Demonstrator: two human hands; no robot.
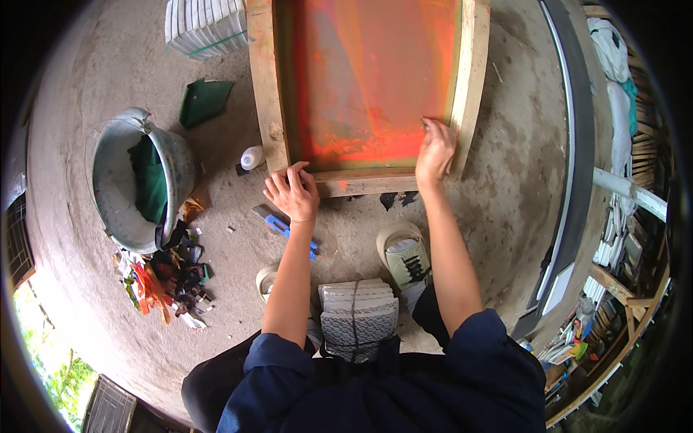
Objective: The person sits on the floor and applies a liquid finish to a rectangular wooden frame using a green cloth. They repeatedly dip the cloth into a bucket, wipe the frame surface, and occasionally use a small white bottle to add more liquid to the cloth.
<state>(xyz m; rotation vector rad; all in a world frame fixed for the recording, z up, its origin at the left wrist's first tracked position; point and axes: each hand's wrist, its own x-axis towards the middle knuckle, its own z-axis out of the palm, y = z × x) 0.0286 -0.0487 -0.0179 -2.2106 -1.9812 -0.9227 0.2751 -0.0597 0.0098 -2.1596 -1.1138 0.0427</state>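
Note:
A wooden screen-printing frame (pixel 266 86) lies in front of me, its mesh (pixel 361 79) stained orange and red. My left hand (pixel 292 193) is at the frame's near left corner, with the fingers curled over the wood. Over the mesh near the right rail is my right hand (pixel 437 153), thumb and fingers pinched together. Whatever sits in that pinch is too small to make out. A blue utility knife (pixel 277 224) lies on the floor just below my left hand. Left of the frame's corner is a small white bottle (pixel 252 157).
A stained bucket (pixel 178 169) holding green material stands at the left, with a heap of coloured scraps (pixel 170 285) below it. A green piece (pixel 205 101) and a tied bundle (pixel 206 27) lie farther off. Another tied stack (pixel 359 314) sits between my feet. Dark metal edging (pixel 575 144) runs along the right.

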